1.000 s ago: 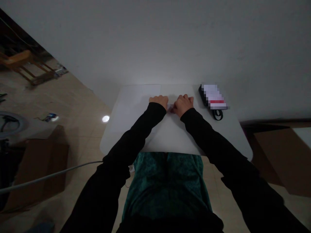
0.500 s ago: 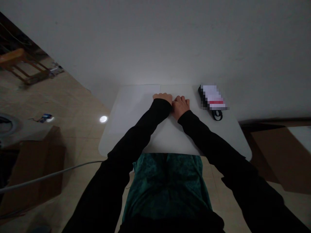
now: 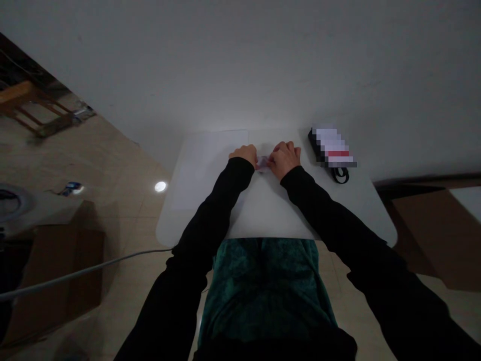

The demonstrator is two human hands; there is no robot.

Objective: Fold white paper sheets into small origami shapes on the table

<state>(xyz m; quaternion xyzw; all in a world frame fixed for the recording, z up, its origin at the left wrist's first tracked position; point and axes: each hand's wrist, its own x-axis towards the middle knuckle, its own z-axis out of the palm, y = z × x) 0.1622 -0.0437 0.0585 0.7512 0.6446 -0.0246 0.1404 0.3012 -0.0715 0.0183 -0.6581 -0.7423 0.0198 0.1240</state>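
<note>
Between my two hands, over the white table [image 3: 274,215], is a small, thin, pinkish, partly see-through piece [image 3: 263,163], perhaps film or a small bag; its exact kind is too blurred to tell. My left hand [image 3: 244,154] is closed at its left end, fingers curled and mostly hidden behind the knuckles. On the other end, my right hand [image 3: 284,156] pinches it between thumb and fingers. A white sheet of paper [image 3: 205,170] lies flat on the table, to the left of and partly under my left arm.
A black item with a blurred-out white and red face [image 3: 334,148] and a black loop [image 3: 340,175] lies at the table's right rear. The wall [image 3: 240,65] rises behind. Cardboard boxes [image 3: 84,250] stand on the left floor, and a grey cable [image 3: 112,260] runs to the table's front left.
My hands were together and have moved apart, left hand leftward, right hand rightward. The pinkish piece now shows between them. The view has shifted slightly.
</note>
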